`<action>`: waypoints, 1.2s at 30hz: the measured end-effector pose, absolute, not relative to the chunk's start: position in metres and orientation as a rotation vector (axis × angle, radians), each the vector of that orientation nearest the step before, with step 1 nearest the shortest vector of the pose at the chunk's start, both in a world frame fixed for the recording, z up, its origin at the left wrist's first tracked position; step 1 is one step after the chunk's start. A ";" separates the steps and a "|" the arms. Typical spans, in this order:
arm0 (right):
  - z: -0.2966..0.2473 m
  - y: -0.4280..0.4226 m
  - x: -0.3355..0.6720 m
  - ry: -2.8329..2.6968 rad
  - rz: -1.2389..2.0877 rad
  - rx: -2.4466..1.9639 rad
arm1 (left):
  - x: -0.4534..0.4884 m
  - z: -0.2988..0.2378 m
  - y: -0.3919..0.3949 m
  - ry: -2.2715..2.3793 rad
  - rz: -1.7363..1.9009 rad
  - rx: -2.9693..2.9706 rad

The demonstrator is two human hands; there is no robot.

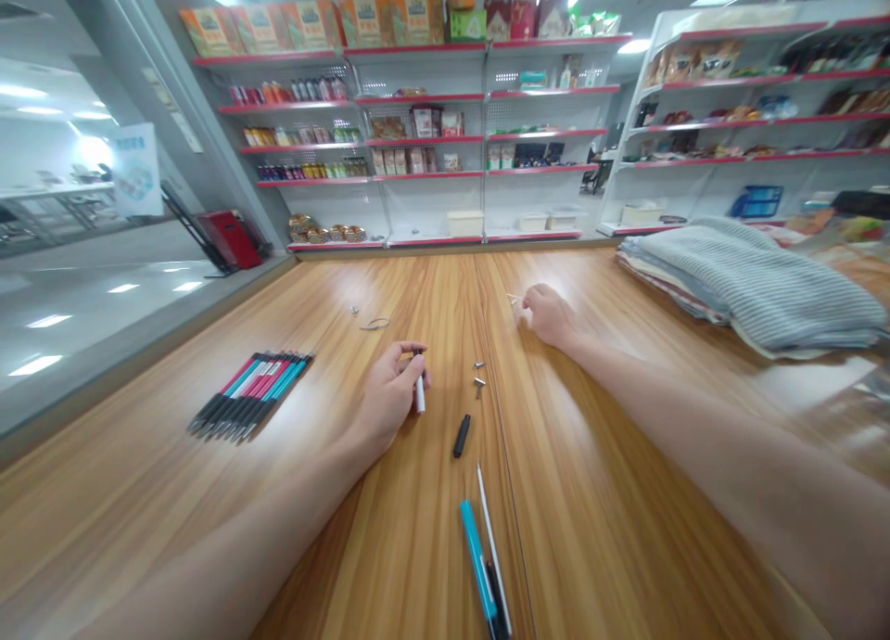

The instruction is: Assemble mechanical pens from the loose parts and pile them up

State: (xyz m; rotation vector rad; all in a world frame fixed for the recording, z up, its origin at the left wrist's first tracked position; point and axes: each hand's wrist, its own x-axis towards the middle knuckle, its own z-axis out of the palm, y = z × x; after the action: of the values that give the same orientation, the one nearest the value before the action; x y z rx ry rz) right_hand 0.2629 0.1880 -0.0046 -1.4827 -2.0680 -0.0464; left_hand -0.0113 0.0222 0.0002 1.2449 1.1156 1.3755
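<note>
My left hand (390, 390) is closed around a white pen barrel (420, 396) with a black end, held tilted just above the table. Farther out to the right, my right hand (549, 315) rests low at the tabletop with its fingers pinched together. A thin whitish piece (514, 298) shows at those fingertips, too small and blurred to name. Between the hands lie small metal pen parts (479, 382) and a black pen grip (462, 435). Closer to me are a teal pen barrel (476, 555) and a slim white refill (490, 529), side by side.
Several assembled pens (254, 391) in teal, pink and black lie in a row at the left. A thin loop (375, 324) and a tiny metal bit (354, 310) sit beyond my left hand. Folded cloths (757, 283) are stacked at the right. Stocked shelves (417, 139) stand behind the table.
</note>
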 end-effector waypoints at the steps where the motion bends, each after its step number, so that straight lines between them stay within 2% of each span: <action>1: -0.003 0.198 0.255 -2.113 -0.042 -1.450 | -0.011 0.000 0.022 1.107 1.368 1.252; 8: -0.014 0.231 0.236 -2.237 0.016 -1.443 | -0.023 0.000 0.031 0.888 1.360 1.047; 16: -0.027 0.155 0.259 -2.256 0.038 -1.311 | -0.034 0.000 0.043 0.655 1.250 0.583; 21: -0.021 0.133 0.272 -2.203 0.088 -1.231 | -0.037 -0.005 0.043 0.654 1.271 0.624; 29: -0.017 0.164 0.289 -1.836 0.129 -1.450 | -0.036 -0.007 0.046 0.676 1.337 0.671; 36: -0.014 0.144 0.273 -2.012 0.022 -1.631 | -0.034 -0.010 0.044 0.691 1.368 0.709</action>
State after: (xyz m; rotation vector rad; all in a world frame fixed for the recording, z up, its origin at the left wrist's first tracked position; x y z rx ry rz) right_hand 0.2730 0.1440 -0.0144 -1.6313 -2.0123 0.0216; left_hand -0.0337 0.0444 -0.0103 0.7090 0.6912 1.3685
